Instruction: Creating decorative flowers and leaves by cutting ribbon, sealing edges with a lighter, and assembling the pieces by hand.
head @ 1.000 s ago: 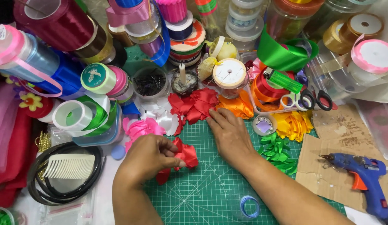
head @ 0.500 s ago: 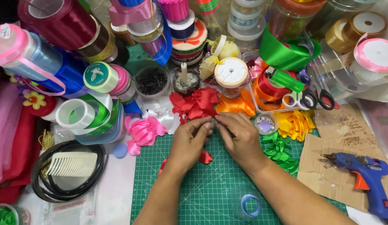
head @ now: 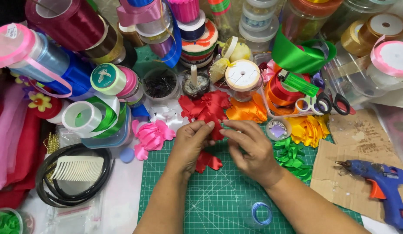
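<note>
Pinching Red Petals Over the Mat

Nearest, the green cutting mat (head: 210, 199) lay mostly bare toward its front edge. Above it, the left hand (head: 190, 145) and right hand (head: 249, 147) had lifted slightly since earlier, fingertips pinching a red ribbon piece (head: 216, 130). Beyond, red petals (head: 205, 106) crowded the mat's far edge.

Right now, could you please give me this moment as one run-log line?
left hand: pinching red ribbon petal | right hand: pinching same petal | surface: green cutting mat | nearby: red petal pile
</note>
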